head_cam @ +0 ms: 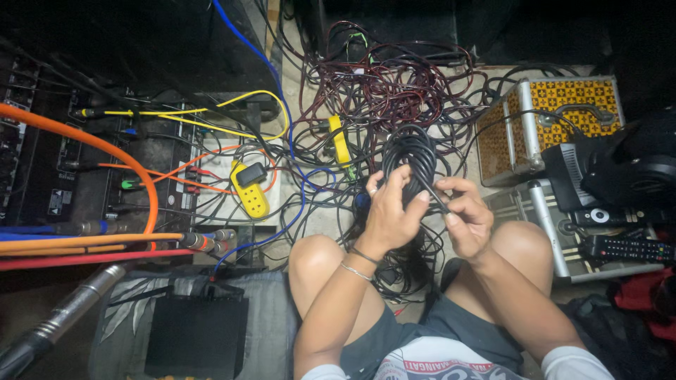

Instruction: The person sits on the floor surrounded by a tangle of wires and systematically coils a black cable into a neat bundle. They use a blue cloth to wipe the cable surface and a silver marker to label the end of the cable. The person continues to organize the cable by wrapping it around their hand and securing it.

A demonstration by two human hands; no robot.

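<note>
Head view: our left hand (389,211) wraps its grip around a black cable coil (412,158), held above the floor between our knees. Our right hand (468,219) pinches one strand running off the coil. Yellow power strip (250,190) lies left; patterned case (546,119) right.

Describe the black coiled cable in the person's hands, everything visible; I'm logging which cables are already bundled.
The black coiled cable is thin, round and rubbery-looking, wound into an upright oval of many loops. The left hand grips its lower part, thumb and fingers around the bundle. A loose strand runs down-right from it to the right hand, which pinches it. The coil is held above the knees, over tangled floor wiring. Its plugs are not visible.
</note>
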